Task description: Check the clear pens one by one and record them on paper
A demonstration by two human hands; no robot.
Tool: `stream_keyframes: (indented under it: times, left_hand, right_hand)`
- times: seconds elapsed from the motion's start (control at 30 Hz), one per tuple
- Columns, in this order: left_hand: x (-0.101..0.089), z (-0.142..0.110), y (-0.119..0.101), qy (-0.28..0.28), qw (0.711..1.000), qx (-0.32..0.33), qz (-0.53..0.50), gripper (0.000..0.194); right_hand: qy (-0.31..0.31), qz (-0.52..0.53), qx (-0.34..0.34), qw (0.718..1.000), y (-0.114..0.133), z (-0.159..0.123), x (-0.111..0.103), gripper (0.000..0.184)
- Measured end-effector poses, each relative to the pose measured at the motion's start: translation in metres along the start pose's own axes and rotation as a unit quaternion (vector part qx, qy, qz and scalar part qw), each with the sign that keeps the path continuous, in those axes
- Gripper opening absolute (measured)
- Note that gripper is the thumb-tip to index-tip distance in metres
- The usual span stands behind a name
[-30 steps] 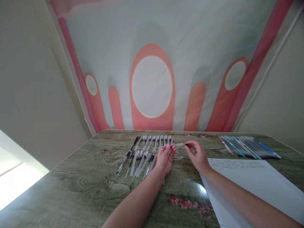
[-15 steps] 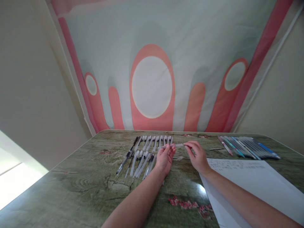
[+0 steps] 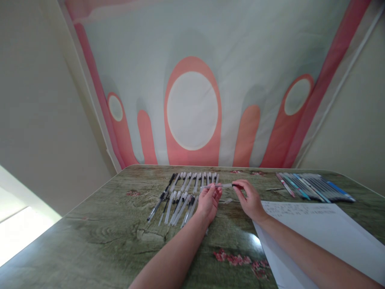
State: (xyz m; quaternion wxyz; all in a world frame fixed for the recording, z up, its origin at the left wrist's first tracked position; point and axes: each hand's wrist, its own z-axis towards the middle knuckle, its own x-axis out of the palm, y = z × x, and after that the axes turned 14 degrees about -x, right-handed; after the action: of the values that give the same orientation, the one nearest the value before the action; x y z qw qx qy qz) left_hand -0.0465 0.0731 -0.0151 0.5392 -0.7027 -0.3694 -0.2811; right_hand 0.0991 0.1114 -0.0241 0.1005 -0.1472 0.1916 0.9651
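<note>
A slim pen with a translucent barrel lies level between my two hands above the table. My left hand is closed around its left part, palm turned up. With thumb and fingertips, my right hand pinches the dark right end of the pen. Just left of my left hand lie two rows of pens: a back row with white ends and dark grips, and a front row of similar clear pens, partly hidden by my left hand. Black pens lie at the left end of the rows.
Sheets of white paper with handwriting lie under my right forearm. Behind them is a flat row of coloured and grey pens. The wood-patterned table ends at a wall with a pink and white hanging.
More of the pen's dark right end now shows at my right fingertips, and my right hand has shifted very slightly. My left hand keeps its place.
</note>
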Motion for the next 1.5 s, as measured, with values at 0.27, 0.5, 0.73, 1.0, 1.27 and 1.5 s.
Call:
stream_keyframes:
  times: [0.27,0.5,0.73,1.0,1.27,1.5]
  left_hand:
    - [-0.0031,0.0031,0.0015,0.001,1.000,0.023,0.017,0.008]
    - [-0.0032,0.0032,0.0014,0.000,1.000,0.025,0.019,0.008]
    - [-0.0052,0.0043,0.0010,-0.001,1.000,0.022,0.019,0.012]
    - [-0.0066,0.0061,0.0017,-0.003,0.999,0.023,0.026,0.017]
    - [-0.0066,0.0062,0.0027,0.008,0.998,0.037,0.041,0.018]
    - [-0.0062,0.0052,0.0023,0.015,0.998,0.039,0.047,0.019]
  right_hand:
    - [0.003,0.014,0.007,1.000,-0.0019,-0.0009,0.0010,0.018]
    - [0.008,0.015,0.014,1.000,-0.0030,-0.0017,0.0009,0.017]
    - [0.015,0.035,0.023,0.999,-0.0010,-0.0014,0.0008,0.017]
    - [0.021,0.034,0.021,0.999,-0.0021,-0.0016,0.0010,0.017]
    - [0.027,0.034,0.016,0.999,-0.0019,-0.0034,0.0008,0.017]
    - [0.027,0.049,0.047,0.997,-0.0007,-0.0031,0.0004,0.016]
